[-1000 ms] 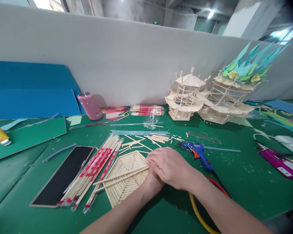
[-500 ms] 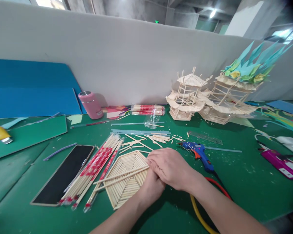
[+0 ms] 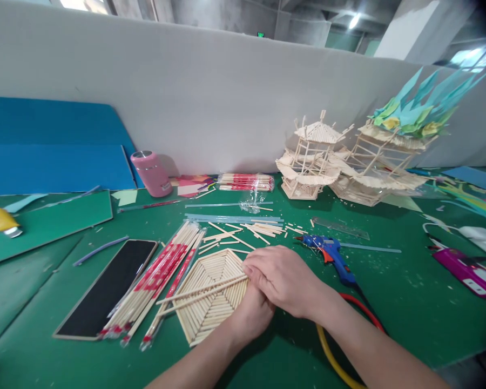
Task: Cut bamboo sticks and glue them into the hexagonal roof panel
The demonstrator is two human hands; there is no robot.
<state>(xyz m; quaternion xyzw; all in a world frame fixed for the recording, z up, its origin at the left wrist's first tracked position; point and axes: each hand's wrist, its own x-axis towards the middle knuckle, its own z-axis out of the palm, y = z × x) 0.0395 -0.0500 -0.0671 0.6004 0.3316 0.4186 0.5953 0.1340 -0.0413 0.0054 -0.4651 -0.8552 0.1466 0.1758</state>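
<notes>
Two pale wooden chopsticks (image 3: pixel 204 293) slant across a hexagonal panel of sticks (image 3: pixel 222 266), their right ends vanishing into my closed fingers. My left hand (image 3: pixel 256 309) is curled round those ends at the panel's right edge. Over it folds my right hand (image 3: pixel 285 281), fingers bent down against the left hand and the stick ends; the exact grip is hidden. Left of the panel lie wrapped chopsticks (image 3: pixel 162 278) in clear and red packets. Short cut sticks (image 3: pixel 263 229) are scattered just beyond it.
Right of my hands lies a blue glue gun (image 3: pixel 328 251) with red and yellow cable (image 3: pixel 328 354) near my right forearm. A black tablet-like slab (image 3: pixel 107 292), pink flask (image 3: pixel 152 174), yellow cutter (image 3: pixel 2 220), stick pagoda models (image 3: pixel 310 162) and purple device (image 3: pixel 467 273) surround the work.
The view has shifted very slightly. Both hands and the chopsticks keep the same position and grip.
</notes>
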